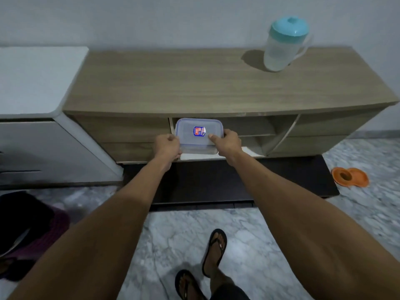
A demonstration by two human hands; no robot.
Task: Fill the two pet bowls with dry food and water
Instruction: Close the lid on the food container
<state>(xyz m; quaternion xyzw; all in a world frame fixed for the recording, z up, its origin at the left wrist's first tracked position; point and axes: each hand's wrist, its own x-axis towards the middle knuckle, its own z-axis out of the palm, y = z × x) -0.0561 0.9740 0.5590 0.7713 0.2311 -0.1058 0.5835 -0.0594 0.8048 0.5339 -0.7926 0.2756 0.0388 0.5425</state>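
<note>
Head view is looking down past two bare forearms, with a pair of feet in black flip-flops standing nearest on the grey marbled floor. At the lower left edge a dark bundle of cloth is lying on that floor. Further out, both arms are reaching into the open middle compartment of a low wooden cabinet. The left hand is gripping the left side of a clear plastic container with a blue-rimmed lid, its fingers curled around the edge. The right hand is gripping the right side, thumb lying on the lid and fingers wrapped around the edge. The container is tilting toward the camera, its lower edge close over the white shelf of the compartment; whether it is touching the shelf cannot be told, and its contents are not showing through the lid. Off to the right, an orange double pet bowl is sitting on the floor beside the cabinet's dark base. Farthest away, on the right rear part of the cabinet top, a translucent water jug with a teal lid is standing upright. A white unit is standing against the cabinet's left side.
</note>
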